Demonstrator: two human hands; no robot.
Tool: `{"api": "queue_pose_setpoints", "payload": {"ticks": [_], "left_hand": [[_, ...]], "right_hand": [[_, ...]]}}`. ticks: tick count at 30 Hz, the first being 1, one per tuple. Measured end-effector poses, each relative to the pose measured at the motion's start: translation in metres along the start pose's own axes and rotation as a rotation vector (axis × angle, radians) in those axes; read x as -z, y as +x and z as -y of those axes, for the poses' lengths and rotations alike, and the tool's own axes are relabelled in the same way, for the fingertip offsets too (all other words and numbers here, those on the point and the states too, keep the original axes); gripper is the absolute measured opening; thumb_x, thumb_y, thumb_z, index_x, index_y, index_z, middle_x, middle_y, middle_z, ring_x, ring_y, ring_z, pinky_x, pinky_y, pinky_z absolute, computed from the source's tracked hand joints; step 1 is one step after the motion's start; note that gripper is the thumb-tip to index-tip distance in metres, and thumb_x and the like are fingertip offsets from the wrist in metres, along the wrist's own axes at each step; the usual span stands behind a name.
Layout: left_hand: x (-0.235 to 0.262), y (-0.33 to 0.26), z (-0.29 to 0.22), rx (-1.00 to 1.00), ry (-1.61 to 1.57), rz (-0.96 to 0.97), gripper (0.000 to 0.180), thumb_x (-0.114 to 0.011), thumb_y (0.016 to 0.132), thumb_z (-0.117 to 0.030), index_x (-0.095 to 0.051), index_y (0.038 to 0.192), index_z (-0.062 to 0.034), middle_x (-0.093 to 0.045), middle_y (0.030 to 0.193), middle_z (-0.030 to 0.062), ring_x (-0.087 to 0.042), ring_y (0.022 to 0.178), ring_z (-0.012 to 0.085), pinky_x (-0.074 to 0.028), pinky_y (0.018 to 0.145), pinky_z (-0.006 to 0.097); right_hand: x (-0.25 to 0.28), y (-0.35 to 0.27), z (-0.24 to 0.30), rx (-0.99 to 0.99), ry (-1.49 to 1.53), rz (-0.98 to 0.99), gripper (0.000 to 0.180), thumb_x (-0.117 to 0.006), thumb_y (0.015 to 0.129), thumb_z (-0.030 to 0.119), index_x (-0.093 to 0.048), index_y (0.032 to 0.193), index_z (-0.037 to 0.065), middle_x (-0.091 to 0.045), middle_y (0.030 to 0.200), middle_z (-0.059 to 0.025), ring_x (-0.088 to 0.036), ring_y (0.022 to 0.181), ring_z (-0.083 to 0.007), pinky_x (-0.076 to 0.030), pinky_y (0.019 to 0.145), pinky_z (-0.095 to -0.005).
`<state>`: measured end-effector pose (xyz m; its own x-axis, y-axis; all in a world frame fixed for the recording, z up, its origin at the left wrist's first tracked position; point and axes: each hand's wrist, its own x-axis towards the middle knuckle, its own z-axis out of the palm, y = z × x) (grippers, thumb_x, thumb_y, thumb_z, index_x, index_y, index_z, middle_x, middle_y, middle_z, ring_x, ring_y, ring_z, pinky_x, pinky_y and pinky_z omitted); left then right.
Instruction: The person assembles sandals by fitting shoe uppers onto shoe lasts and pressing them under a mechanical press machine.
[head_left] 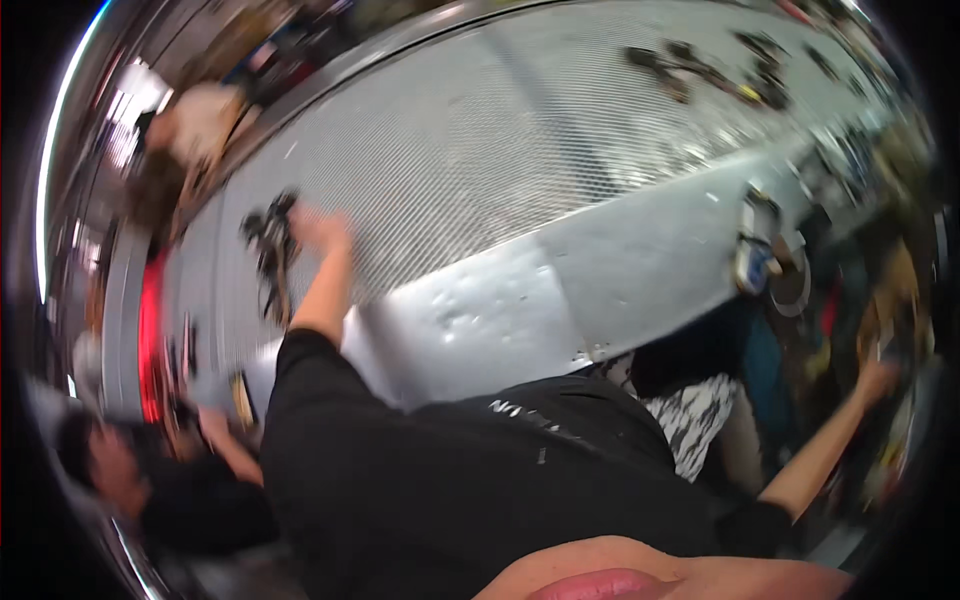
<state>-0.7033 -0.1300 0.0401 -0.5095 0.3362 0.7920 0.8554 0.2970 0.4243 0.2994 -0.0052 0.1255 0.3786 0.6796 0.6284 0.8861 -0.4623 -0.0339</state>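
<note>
My left hand (pixel 322 232) reaches over a ribbed grey surface (pixel 430 170), beside a dark tangled bundle (pixel 268 235) with strap-like strands hanging toward me. Motion smears its fingers, so I cannot tell whether they touch the bundle. Far out to the right, my right hand (pixel 878 380) is closed around a small greyish-dark thing (pixel 886 346), too blurred to name. Closer in on that side, a long dark object with a blue and white end (pixel 756 242) lies on the smooth metal ledge (pixel 640 270).
More dark, elongated items (pixel 700 75) lie on the far right of the ribbed surface. At the lower left is another person (pixel 200 500) in dark clothing, with one forearm raised near a red strip (pixel 150 340). Blurred clutter (pixel 830 300) crowds the right side.
</note>
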Motion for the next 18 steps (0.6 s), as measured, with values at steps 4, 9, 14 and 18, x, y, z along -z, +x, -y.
{"api": "queue_pose_setpoints", "payload": {"ticks": [4, 9, 14, 18], "left_hand": [[0.062, 0.036, 0.104, 0.414, 0.79, 0.699, 0.072, -0.058, 0.083, -0.045, -0.035, 0.139, -0.0068, -0.046, 0.134, 0.0144, -0.046, 0.121, 0.0316, -0.039, 0.099, 0.044], [0.063, 0.033, 0.165, 0.581, 1.051, 0.62, 0.054, -0.054, 0.087, -0.037, -0.042, 0.132, -0.0096, -0.05, 0.13, 0.0187, -0.046, 0.121, 0.0421, -0.04, 0.096, 0.059], [-0.007, 0.019, 0.076, 0.628, 0.939, 0.556, 0.037, -0.055, 0.084, -0.022, -0.055, 0.117, -0.0059, -0.049, 0.125, 0.0185, -0.049, 0.116, 0.0433, -0.045, 0.092, 0.055], [-0.013, 0.01, 0.056, 0.398, 0.752, 0.631, 0.025, -0.061, 0.084, -0.017, -0.059, 0.104, -0.0024, -0.054, 0.113, 0.018, -0.058, 0.103, 0.0374, -0.049, 0.086, 0.048]], "right_hand": [[0.031, -0.014, 0.043, -0.163, 0.019, 0.141, 0.07, -0.066, 0.079, 0.051, -0.048, 0.119, -0.004, -0.058, 0.114, -0.0279, -0.06, 0.101, -0.0424, -0.049, 0.083, -0.0477], [0.034, -0.013, 0.079, -0.279, 0.311, -0.027, 0.07, -0.073, 0.074, 0.035, -0.039, 0.121, -0.003, -0.054, 0.117, -0.0288, -0.056, 0.106, -0.0427, -0.047, 0.086, -0.0479], [0.04, -0.026, 0.055, -0.281, 0.347, -0.094, 0.068, -0.075, 0.072, 0.031, -0.038, 0.12, -0.001, -0.054, 0.114, -0.0296, -0.056, 0.104, -0.0442, -0.047, 0.085, -0.0493], [0.049, -0.024, 0.059, -0.291, 0.291, -0.013, 0.071, -0.074, 0.073, 0.033, -0.036, 0.121, -0.002, -0.054, 0.116, -0.0282, -0.056, 0.105, -0.0432, -0.048, 0.085, -0.0481]]}}
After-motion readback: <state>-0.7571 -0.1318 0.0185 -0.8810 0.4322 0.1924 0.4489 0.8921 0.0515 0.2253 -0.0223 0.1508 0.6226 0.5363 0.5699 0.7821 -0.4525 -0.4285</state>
